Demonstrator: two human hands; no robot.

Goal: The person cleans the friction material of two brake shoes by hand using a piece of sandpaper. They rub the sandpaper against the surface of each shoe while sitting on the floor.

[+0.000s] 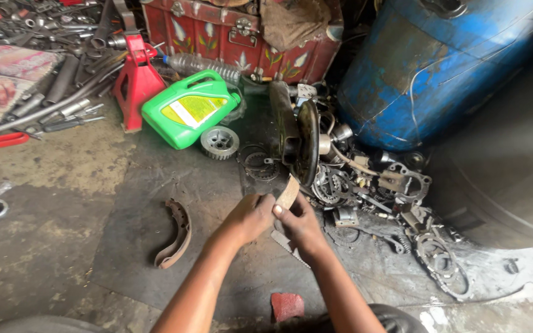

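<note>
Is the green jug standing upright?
No. The green jug lies on its side on the floor, cap end toward the toothed wheel.

Workshop floor (44, 246): bare concrete, oil-stained, dusty, with a darker mat-like patch at centre. Far side: red painted metal trunk (229, 31) with flower motifs, cloth draped on top. Right: large blue drum (439, 68), scuffed, lying tilted. Left: red jack stand (136, 80), upright; heap of steel tools and pipes (50, 37) behind it. Centre: green plastic oil can (186, 108) on its side; toothed metal wheel (219, 142) just beside. Lighting: even daylight.
</note>
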